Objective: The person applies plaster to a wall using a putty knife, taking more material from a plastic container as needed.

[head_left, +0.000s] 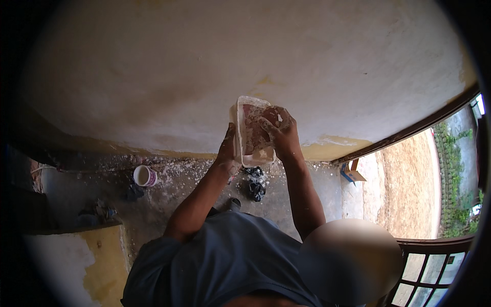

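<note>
In front of the wall I hold up a white rectangular plastic tub (239, 146), tilted, its rim crusted with pale material. Brownish-pink, rough-looking stuff (252, 135) covers its inside. My left hand (226, 146) is closed around the tub's left side, with the thumb along its wall. Over the tub's upper right part is my right hand (282, 132), its fingers bent and its thumb pointing inward. Those fingers are closed about something brownish with a pale speck, which I cannot make out. Both hands look smeared with pale residue.
The wall (169, 66) is patchy white and yellow. Pale flakes litter the grey floor (204, 176). A white bucket (145, 176) stands at left, black plastic bags (255, 189) lie below the tub, and a cardboard box (354, 171) sits by the opening at right. A low wall (105, 256) is at lower left.
</note>
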`<act>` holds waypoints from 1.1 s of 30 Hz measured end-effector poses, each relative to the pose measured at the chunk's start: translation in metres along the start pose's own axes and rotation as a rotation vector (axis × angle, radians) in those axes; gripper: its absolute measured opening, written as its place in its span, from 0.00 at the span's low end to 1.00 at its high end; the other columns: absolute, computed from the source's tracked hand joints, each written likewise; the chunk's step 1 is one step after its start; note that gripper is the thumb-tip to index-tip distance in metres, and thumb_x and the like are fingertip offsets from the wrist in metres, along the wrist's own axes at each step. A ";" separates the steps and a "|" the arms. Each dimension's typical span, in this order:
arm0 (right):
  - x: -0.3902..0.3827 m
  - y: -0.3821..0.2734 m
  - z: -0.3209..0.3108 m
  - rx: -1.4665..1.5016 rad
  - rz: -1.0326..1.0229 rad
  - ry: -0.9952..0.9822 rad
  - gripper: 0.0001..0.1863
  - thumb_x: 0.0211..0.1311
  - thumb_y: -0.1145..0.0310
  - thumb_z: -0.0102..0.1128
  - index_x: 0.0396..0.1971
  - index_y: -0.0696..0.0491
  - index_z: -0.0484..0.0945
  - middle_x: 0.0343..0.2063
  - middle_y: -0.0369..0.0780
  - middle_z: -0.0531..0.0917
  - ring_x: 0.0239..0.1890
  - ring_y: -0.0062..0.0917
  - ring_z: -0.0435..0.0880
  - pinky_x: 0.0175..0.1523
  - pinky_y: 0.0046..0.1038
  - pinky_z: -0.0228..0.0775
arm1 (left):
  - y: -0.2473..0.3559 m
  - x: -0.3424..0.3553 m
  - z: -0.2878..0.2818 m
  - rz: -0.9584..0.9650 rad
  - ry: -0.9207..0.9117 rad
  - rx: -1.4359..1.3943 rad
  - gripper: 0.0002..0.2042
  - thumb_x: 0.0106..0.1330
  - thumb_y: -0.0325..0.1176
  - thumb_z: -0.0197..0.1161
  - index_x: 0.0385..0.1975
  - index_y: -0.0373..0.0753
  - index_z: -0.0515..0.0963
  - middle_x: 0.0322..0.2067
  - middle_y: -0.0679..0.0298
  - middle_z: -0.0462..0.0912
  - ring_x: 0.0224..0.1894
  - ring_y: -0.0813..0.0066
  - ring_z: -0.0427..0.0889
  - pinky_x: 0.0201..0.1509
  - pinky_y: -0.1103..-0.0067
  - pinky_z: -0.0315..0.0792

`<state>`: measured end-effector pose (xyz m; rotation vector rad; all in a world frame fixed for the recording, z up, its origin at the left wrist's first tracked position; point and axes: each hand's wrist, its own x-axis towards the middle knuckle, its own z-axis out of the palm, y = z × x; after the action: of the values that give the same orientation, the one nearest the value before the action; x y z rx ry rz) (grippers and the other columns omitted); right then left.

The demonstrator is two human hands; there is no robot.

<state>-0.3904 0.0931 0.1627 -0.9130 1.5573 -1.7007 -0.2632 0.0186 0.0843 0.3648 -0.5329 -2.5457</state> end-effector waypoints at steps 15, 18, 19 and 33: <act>-0.003 -0.042 -0.086 0.521 -0.206 0.269 0.18 0.64 0.76 0.56 0.53 0.56 0.70 0.41 0.40 0.77 0.37 0.22 0.79 0.42 0.27 0.79 | 0.044 -0.018 0.037 0.202 -0.063 -0.122 0.21 0.73 0.52 0.46 0.55 0.45 0.71 0.47 0.64 0.79 0.48 0.65 0.80 0.50 0.65 0.78; 0.003 -0.098 -0.097 0.365 -0.414 0.400 0.16 0.68 0.65 0.52 0.50 0.59 0.73 0.43 0.42 0.79 0.44 0.29 0.82 0.44 0.31 0.81 | 0.057 -0.017 0.030 0.259 -0.007 -0.080 0.21 0.72 0.52 0.47 0.56 0.46 0.71 0.47 0.64 0.79 0.47 0.65 0.81 0.49 0.65 0.79; 0.003 -0.117 -0.100 0.281 -0.492 0.397 0.21 0.69 0.59 0.50 0.52 0.60 0.72 0.45 0.45 0.79 0.45 0.32 0.82 0.45 0.34 0.81 | 0.057 -0.021 0.025 0.248 0.013 -0.091 0.21 0.72 0.52 0.47 0.56 0.46 0.71 0.48 0.64 0.79 0.47 0.66 0.81 0.49 0.66 0.79; 0.094 -0.316 -0.068 -1.309 -0.723 0.509 0.16 0.62 0.60 0.58 0.41 0.59 0.79 0.30 0.46 0.85 0.33 0.36 0.86 0.42 0.35 0.77 | 0.041 -0.083 -0.053 0.301 0.174 -0.149 0.26 0.68 0.58 0.48 0.58 0.48 0.68 0.51 0.64 0.77 0.50 0.59 0.79 0.47 0.58 0.79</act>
<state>-0.5008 0.0779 0.4802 -1.9301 3.0547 -1.1737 -0.1581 0.0142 0.0683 0.4130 -0.3046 -2.2220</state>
